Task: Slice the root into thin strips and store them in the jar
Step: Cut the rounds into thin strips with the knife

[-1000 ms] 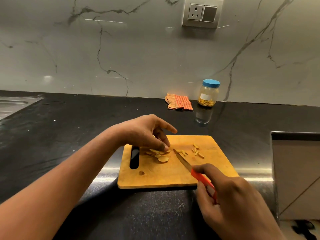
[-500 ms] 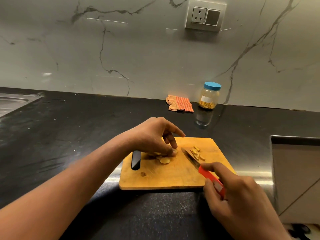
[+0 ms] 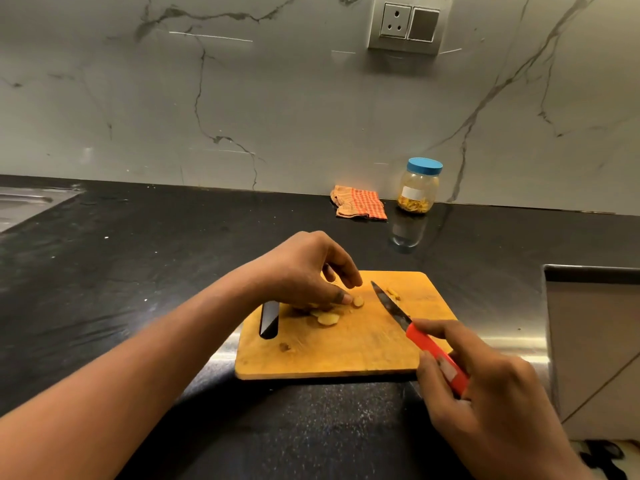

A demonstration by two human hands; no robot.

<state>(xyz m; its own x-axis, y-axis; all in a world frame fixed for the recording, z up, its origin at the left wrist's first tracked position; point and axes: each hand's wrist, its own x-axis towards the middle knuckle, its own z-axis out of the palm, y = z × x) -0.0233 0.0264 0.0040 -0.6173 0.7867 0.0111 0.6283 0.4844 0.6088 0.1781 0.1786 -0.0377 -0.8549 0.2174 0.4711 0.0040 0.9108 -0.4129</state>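
Dark tabletop (image 3: pixel 104 289) carries the cutting board (image 3: pixel 346 355). Root slices (image 3: pixel 327 318) lie mid-board under the left hand (image 3: pixel 304 271), fingertips pinching one. Right hand (image 3: pixel 485 393) grips the knife (image 3: pixel 408 327). Curl fingertips back; cut narrow parallel strips. Jar (image 3: pixel 418 187) stands capped, well behind.

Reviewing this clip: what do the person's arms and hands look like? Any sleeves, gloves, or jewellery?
Both arms are bare as far as the frame shows: no sleeves. The left hand and right hand wear no gloves, and no rings, watch or bracelet are visible.
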